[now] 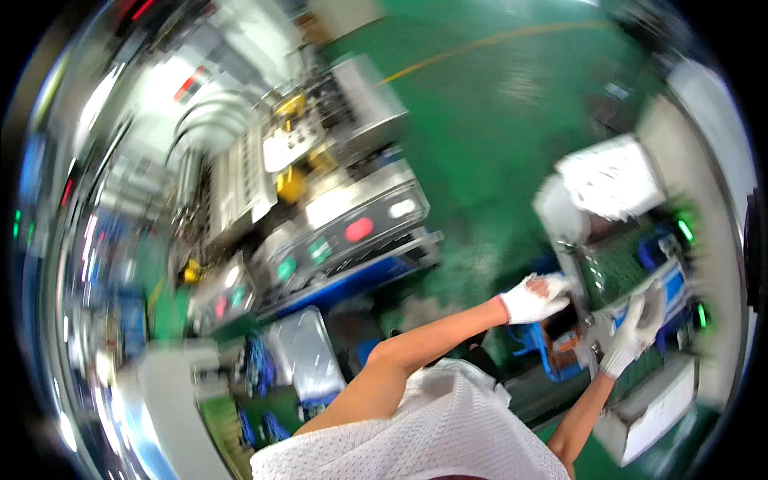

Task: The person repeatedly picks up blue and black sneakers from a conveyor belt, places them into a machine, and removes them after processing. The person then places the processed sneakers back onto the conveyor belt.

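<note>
My left hand [534, 299], in a white glove, reaches across to the right side, over a blue-framed basket [552, 358] with an orange-brown part inside. Motion smears its fingers, so their grip does not show. Farther right is my right hand [636, 332], also in a white glove, beside a blue-and-white box-like thing [674, 290]. A greyish shape lies along its fingers; I cannot tell whether it is held.
At left stands a metal machine with a control panel [356, 232] bearing red and green buttons. A white bundle [614, 178] lies at the upper right. A pale open box [658, 412] is below my right hand. Green floor [472, 152] runs between.
</note>
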A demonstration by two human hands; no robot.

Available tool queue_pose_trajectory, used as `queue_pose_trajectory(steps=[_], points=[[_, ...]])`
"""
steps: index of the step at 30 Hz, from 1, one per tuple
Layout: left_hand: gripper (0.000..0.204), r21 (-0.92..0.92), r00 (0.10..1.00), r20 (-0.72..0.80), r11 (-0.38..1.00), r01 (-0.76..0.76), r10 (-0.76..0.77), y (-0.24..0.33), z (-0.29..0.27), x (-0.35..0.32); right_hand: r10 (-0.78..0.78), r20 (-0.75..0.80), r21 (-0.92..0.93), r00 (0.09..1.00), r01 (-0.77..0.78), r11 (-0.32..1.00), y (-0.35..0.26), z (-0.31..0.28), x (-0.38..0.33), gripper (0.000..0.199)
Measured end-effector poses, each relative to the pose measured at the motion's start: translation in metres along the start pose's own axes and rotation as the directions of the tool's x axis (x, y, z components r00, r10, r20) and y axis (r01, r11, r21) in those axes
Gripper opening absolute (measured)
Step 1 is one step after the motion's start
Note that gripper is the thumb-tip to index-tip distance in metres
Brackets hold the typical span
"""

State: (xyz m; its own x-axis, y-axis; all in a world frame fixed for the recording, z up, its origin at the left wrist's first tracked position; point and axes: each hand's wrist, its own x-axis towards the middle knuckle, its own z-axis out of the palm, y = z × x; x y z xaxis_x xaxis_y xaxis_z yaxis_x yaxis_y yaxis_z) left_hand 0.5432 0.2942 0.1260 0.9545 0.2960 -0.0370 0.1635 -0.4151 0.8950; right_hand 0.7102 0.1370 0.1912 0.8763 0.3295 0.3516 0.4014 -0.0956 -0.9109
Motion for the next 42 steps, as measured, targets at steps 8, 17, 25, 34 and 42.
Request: queue_pose_trajectory(steps=[8, 17, 25, 34, 42], points=[[0.035, -0.529, -0.353, -0.784, 0.253, 0.810, -0.511, -0.163, -0.015, -0.583, 0.272, 0.958, -0.286, 0.090, 0.240, 0.928, 0.180, 0.169, -0.192, 0.055], [0.042, -0.966, -0.940, -0.255, 0.013, 0.259, -0.225, -0.018, 0.149, -0.980, 0.235, 0.876, 0.213, -0.421, 0.775, 0.595, 0.234, 0.279, -0.229, 0.033], [0.080, -0.875, -0.850, -0.222, -0.287, 0.390, -0.478, -0.041, 0.130, -1.043, 0.647, 0.762, -0.617, -0.006, 0.298, 0.729, -0.007, 0.311, -0.365, 0.033], [0.057, -0.842, -0.804, -0.240, -0.296, 0.452, -0.544, -0.132, 0.199, -0.972, 0.427, 0.837, -0.216, -0.342, 0.509, 0.833, -0.124, 0.362, -0.491, 0.036], [0.067, -0.800, -0.791, -0.365, 0.600, -0.003, -0.491, -0.001, 0.060, -0.817, 0.276, 0.666, -0.275, -0.693, 0.115, 0.954, -0.186, 0.370, -0.572, 0.047]])
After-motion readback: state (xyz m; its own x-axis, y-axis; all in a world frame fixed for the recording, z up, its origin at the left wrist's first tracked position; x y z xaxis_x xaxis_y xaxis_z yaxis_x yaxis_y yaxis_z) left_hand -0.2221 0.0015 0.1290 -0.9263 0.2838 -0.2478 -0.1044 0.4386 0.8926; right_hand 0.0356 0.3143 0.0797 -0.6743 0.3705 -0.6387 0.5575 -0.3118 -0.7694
